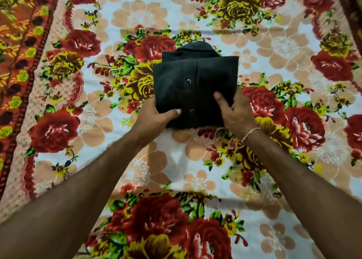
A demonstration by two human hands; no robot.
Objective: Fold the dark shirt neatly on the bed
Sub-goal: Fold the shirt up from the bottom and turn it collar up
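Observation:
The dark shirt lies in the middle of the bed as a compact folded rectangle, collar at the far end, button placket facing up with two snaps showing. My left hand grips its near left corner, thumb on top, fingers tucked under the fabric. My right hand holds the near right edge in the same way, thumb pressed on top. Both forearms reach in from the bottom of the view.
The bed is covered by a floral sheet with red and yellow roses on white. A red and orange patterned border runs along the left side. A dark edge shows at the far right.

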